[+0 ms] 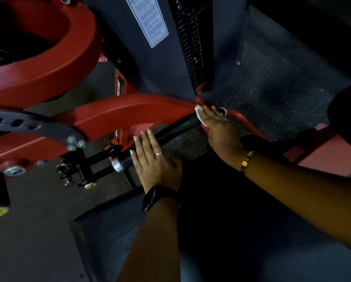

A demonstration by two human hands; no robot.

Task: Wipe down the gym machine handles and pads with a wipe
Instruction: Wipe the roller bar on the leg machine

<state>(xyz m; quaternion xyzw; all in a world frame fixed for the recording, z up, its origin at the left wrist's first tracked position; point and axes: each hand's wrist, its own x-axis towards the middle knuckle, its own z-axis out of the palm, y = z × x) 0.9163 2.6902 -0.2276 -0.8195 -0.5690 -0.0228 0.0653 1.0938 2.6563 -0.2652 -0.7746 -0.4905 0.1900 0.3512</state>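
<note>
- Handle (176, 127): the black grip bar of the gym machine runs on a slant across the middle of the view, from a silver end cap (117, 164) at the lower left up to where it meets the red frame (129, 110).
- The wipe (198, 109) is a small white wad at the upper end of the handle, mostly covered, with only its edges showing past the fingers.
- We judge the step in hand to be the wipe-down of this bar. To do it well we should wrap the wipe round the grip rather than pat it, draw it the full length down to the end cap, and turn the hand so the underside is reached too.
- Our right hand (217, 127) lies flat over the wipe with fingers nearly straight and close together, pressing it onto the bar. We cannot tell where the thumb is.
- Our left hand (156, 161) rests across the lower part of the handle, fingers straight and slightly spread, holding nothing; it seems to steady the bar, and it will have to lift off when the wipe comes down.
- Beyond the handle rise the dark weight stack (193, 58) and the speckled floor (272, 88).
</note>
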